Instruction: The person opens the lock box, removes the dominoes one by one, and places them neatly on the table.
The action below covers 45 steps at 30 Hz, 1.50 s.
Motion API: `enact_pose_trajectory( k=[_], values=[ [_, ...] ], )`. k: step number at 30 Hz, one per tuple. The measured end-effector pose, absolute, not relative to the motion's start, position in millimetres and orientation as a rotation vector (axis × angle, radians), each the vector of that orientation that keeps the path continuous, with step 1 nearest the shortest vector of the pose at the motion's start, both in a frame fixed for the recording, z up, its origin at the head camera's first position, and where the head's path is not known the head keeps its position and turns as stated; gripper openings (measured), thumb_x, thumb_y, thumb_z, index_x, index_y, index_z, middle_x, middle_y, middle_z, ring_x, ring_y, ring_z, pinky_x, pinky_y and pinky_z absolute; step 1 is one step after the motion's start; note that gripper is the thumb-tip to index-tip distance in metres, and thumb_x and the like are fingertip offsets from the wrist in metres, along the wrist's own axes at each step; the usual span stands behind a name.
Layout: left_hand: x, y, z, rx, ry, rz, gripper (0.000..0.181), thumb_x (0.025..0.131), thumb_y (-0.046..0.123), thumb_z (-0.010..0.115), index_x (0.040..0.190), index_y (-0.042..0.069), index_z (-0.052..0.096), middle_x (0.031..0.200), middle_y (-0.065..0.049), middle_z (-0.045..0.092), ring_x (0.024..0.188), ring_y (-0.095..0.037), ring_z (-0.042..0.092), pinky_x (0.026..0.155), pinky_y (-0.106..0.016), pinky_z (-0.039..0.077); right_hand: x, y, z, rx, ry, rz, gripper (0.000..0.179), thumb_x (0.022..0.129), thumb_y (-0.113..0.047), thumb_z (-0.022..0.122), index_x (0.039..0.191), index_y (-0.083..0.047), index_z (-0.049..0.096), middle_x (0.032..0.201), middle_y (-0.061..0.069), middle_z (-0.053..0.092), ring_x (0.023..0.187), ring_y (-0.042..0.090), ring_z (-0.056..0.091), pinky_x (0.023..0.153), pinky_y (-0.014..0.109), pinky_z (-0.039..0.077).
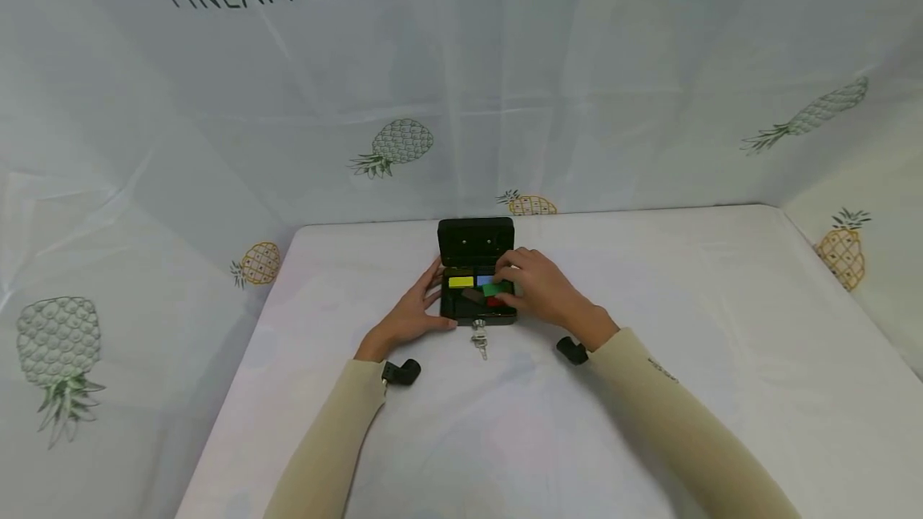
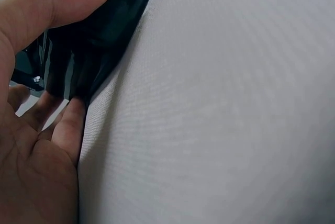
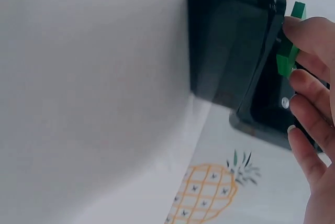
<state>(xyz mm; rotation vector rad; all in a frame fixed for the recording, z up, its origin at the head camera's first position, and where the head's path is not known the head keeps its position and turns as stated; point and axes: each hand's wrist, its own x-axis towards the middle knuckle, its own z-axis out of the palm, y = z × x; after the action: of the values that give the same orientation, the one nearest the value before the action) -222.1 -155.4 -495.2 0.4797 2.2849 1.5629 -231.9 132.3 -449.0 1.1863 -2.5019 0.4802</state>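
A small black lockbox (image 1: 449,319) stands with its lid (image 1: 476,240) raised at the back. My right hand (image 1: 542,288) reaches over its right side and pinches a green block (image 1: 493,290) between thumb and fingers, just above the inside. In the right wrist view the green block (image 3: 291,41) is tilted in front of the lid. My left hand (image 1: 413,312) touches the box, its straight fingers spread along the left side and the thumb at the front corner. Inside lie a yellow block (image 1: 461,282), a blue block (image 1: 485,280), a brown block (image 1: 472,295) and a red block (image 1: 495,302).
Keys (image 1: 479,336) hang at the lock on the front of the box. A white cloth (image 1: 461,439) covers the table. Behind it hangs a white curtain (image 1: 620,118) printed with pineapples. Black wrist cameras (image 1: 401,372) sit on both wrists.
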Motion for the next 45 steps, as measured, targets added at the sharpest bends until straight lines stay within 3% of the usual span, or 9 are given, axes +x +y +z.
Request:
enact_pose_trajectory(
  k=[12, 24, 45],
  values=[
    [-222.1, -156.2, -496.0, 0.487, 2.285, 1.579, 0.123, 0.084, -0.001, 0.086, 0.172, 0.02, 0.003, 0.174, -0.015, 0.019, 0.16, -0.034, 0.024, 0.13, -0.044, 0.031, -229.5, 170.4, -451.6, 1.051, -2.552, 0.581, 0.022, 0.082, -0.012, 0.093, 0.099, -0.007, 0.079, 0.111, 0.007, 0.068, 0.103, 0.027, 0.063, 0.095, 0.045, 0.059],
    [-221.5, -155.4, -494.0, 0.498, 2.276, 1.579, 0.125, 0.083, -0.005, 0.086, 0.172, 0.022, 0.002, 0.173, -0.013, 0.021, 0.161, -0.027, 0.024, 0.129, -0.034, 0.032, -230.9, 201.7, -459.1, 0.906, -2.668, 0.613, 0.021, 0.082, -0.008, 0.092, 0.098, -0.006, 0.079, 0.109, 0.008, 0.069, 0.101, 0.028, 0.063, 0.092, 0.047, 0.059],
    [-221.4, -155.8, -495.3, 0.503, 2.286, 1.577, 0.124, 0.083, -0.005, 0.086, 0.172, 0.021, 0.004, 0.173, -0.014, 0.022, 0.16, -0.03, 0.025, 0.129, -0.037, 0.032, -247.5, 230.2, -465.6, 0.856, -2.739, 0.58, 0.021, 0.083, -0.006, 0.09, 0.1, -0.002, 0.079, 0.109, 0.012, 0.071, 0.101, 0.033, 0.065, 0.091, 0.05, 0.061]
  ],
)
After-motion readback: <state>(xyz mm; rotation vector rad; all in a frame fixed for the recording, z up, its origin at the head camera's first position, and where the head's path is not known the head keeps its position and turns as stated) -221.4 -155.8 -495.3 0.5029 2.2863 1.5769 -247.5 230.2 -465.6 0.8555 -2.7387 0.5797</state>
